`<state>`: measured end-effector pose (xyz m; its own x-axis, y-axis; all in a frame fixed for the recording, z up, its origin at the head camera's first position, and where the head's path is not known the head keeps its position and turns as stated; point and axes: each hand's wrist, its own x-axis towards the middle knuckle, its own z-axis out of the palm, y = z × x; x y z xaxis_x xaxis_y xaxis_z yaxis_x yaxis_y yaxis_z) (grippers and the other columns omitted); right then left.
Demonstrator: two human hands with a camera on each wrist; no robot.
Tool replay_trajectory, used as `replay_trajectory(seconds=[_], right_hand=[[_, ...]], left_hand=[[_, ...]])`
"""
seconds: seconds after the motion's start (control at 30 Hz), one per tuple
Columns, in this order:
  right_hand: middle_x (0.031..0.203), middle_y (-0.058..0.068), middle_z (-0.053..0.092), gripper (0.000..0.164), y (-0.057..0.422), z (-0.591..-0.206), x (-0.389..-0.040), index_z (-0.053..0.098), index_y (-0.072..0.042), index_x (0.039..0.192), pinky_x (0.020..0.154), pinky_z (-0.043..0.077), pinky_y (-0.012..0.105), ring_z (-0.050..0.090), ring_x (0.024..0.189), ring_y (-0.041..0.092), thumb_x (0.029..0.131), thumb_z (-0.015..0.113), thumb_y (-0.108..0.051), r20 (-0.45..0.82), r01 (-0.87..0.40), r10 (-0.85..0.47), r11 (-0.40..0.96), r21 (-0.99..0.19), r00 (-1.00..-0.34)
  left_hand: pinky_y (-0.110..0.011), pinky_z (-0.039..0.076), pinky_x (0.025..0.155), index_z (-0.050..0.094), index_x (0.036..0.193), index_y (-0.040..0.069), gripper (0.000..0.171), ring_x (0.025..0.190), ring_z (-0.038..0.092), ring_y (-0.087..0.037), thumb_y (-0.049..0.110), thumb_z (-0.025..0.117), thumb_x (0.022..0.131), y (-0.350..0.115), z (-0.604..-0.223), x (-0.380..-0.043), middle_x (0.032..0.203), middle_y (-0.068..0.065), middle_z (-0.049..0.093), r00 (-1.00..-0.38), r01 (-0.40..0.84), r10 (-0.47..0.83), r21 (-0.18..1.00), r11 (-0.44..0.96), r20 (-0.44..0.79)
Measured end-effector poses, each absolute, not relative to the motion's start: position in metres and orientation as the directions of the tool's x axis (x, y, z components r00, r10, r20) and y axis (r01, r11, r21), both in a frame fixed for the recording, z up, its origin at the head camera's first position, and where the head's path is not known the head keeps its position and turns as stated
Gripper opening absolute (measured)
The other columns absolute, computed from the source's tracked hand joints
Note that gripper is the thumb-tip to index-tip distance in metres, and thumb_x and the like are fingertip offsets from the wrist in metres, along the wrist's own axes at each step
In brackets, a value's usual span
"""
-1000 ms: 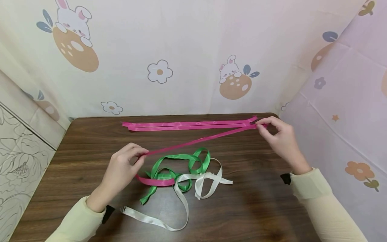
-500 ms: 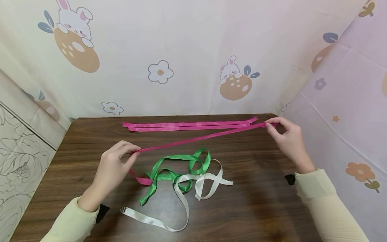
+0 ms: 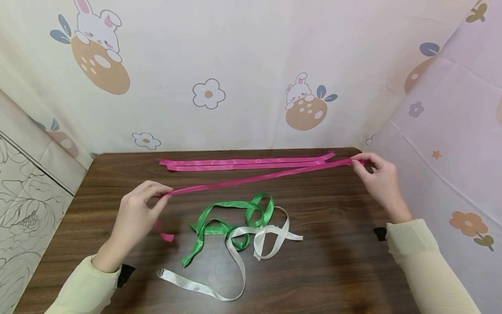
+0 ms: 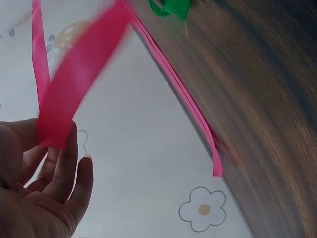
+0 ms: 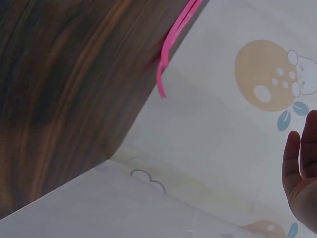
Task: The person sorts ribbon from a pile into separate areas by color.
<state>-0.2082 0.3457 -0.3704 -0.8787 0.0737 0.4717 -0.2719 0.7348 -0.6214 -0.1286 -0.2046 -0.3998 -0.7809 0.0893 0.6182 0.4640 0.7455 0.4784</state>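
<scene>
A pink ribbon (image 3: 251, 179) is stretched in the air between both hands. My left hand (image 3: 135, 211) pinches it towards its left end between thumb and fingertips. A short tail hangs below that hand; the left wrist view shows a wide blurred length of the ribbon (image 4: 81, 74) near the fingers. My right hand (image 3: 380, 183) pinches the other end at the table's far right. Only part of the right hand (image 5: 304, 173) enters the right wrist view, and its grip is out of frame there. Two more pink ribbons (image 3: 235, 167) lie side by side along the table's back edge.
A loosely curled green ribbon (image 3: 235, 203) lies mid-table, tangled with a white ribbon (image 3: 192, 284) that trails towards the front. Behind the brown wooden table (image 3: 333, 270) hangs a patterned cloth (image 3: 251, 52), which also covers the right side.
My hands have moved apart, the left one leftward and the right one rightward, with more ribbon stretched between them. The tail below the left hand has shifted left off the green ribbon.
</scene>
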Motion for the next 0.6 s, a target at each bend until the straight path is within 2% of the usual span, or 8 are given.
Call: replay_trajectory(seconds=[0.17,0.4,0.6], right_hand=[[0.081,-0.033,0.057,0.015,0.353,-0.375,-0.211,0.076,-0.003,0.102,0.071,0.040,0.003,0.054,0.080,-0.011,0.096,0.071,-0.015,0.454,-0.241,0.098,0.738,-0.630,-0.886],[0.081,-0.035,0.057,0.016,0.365,-0.384,-0.217,0.077,-0.004,0.104,0.071,0.041,0.000,0.054,0.081,-0.013,0.097,0.071,-0.018,0.415,-0.190,0.132,0.738,-0.647,-0.900],[0.080,-0.035,0.056,0.020,0.372,-0.388,-0.220,0.076,-0.004,0.105,0.069,0.041,0.000,0.052,0.078,-0.010,0.098,0.070,-0.021,0.382,-0.155,0.143,0.746,-0.648,-0.913]], left_hand=[[-0.003,0.042,0.076,0.079,0.094,0.007,0.024,0.077,0.065,-0.004,-0.010,0.082,0.078,-0.210,-0.402,-0.130,0.089,0.001,0.074,-0.788,0.448,0.075,0.486,0.750,0.611],[-0.002,0.041,0.077,0.080,0.094,0.006,0.022,0.079,0.064,-0.004,-0.009,0.083,0.078,-0.216,-0.404,-0.134,0.089,-0.001,0.075,-0.794,0.439,0.065,0.496,0.749,0.604],[-0.002,0.042,0.074,0.080,0.093,0.006,0.019,0.082,0.057,0.014,-0.007,0.083,0.080,-0.224,-0.405,-0.139,0.088,-0.003,0.076,-0.808,0.418,0.028,0.538,0.732,0.589]])
